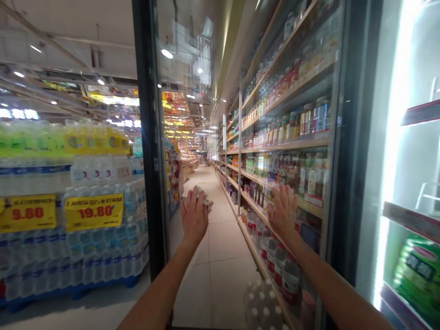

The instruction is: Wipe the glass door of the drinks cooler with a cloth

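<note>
Closest in, two bare forearms reach up from the bottom edge towards a glass door [192, 91] that stands swung out from a lit cooler, its black frame [148, 137] upright on the left. Low down, a cluster of white-capped bottles [263, 305] shows at the foot of the pane. To the right the cooler lies open, with a green-wrapped pack [417, 270] on a low shelf under a bare cooler shelf [410, 220]. The right hand [283, 211] lies flat on the glass, fingers spread and gripping nothing; a palm laid like this probably steadies the hanging pane. The left hand [194, 217] is raised beside it with its fingers together, pinning a crumpled white cloth [205, 198] against the glass under the fingertips, so the cloth sits high on the pane between hand and door. Through the glass run long drink shelves [292, 146] on the right and the pale aisle floor [213, 256]. Left of the frame, stacked water bottles [103, 247] carry a yellow price sign [94, 211].
</note>
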Demonstrator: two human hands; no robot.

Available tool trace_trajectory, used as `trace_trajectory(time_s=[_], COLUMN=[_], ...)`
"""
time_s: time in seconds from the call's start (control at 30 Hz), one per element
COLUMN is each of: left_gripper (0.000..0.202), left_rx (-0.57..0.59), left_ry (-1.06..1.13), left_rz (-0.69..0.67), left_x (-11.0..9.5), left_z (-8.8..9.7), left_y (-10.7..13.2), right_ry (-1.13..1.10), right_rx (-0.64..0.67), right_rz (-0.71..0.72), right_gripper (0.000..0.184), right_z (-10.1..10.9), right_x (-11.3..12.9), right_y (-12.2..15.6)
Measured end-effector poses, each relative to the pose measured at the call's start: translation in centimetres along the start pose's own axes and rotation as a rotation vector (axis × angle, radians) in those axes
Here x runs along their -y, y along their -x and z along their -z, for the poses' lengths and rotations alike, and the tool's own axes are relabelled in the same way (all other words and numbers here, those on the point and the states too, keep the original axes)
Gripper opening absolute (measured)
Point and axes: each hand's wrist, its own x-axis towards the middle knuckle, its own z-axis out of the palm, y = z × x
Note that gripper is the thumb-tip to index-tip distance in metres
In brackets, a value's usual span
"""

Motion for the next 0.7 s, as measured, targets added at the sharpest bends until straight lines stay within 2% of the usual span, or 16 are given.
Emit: trace_trajectory(time_s=[0.03,0.1,0.23,0.3,0.33,0.4,0.5,0.57,0.63,0.7], left_gripper=[0.040,0.040,0.041,0.042,0.042,0.041,0.042,0.045,0.048,0.046], left_rx=[-0.012,-0.007,0.059,0.092,0.104,0.113,0.028,-0.065,-0.148,-0.183], left_ry=[0.003,0.026,0.107,0.125,0.121,0.095,0.044,0.059,0.109,0.137], left_rz=[0.041,0.040,-0.259,-0.335,-0.326,-0.243,0.029,0.211,0.312,0.307], left_x=[-0.2,-2.1,-7.2,-7.6,-6.9,-4.1,1.3,3.7,3.9,2.1], left_z=[-0.1,-0.7,-2.1,-2.2,-2.0,-1.5,-0.5,-0.2,-0.4,-0.9], left_y=[0.1,0.3,0.8,1.2,1.5,2.1,2.5,2.4,2.0,1.6], right_ry=[0.008,0.026,0.051,0.048,0.043,0.028,0.011,0.011,0.021,0.030], right_rx=[-0.004,-0.017,-0.032,-0.023,-0.020,-0.009,-0.011,-0.015,-0.024,-0.034], right_rz=[-0.022,-0.043,-0.019,-0.016,-0.017,-0.018,-0.021,-0.023,-0.030,-0.033], right_gripper=[0.059,0.058,0.056,0.057,0.058,0.059,0.061,0.061,0.060,0.059], right_z=[0.0,-0.1,-0.1,-0.1,-0.1,-0.1,-0.3,-0.3,-0.2,-0.2], right_x=[0.4,1.1,1.5,1.3,1.2,0.9,0.9,1.0,1.1,1.3], right_y=[0.0,-0.1,0.0,0.1,0.1,0.2,0.3,0.3,0.3,0.2])
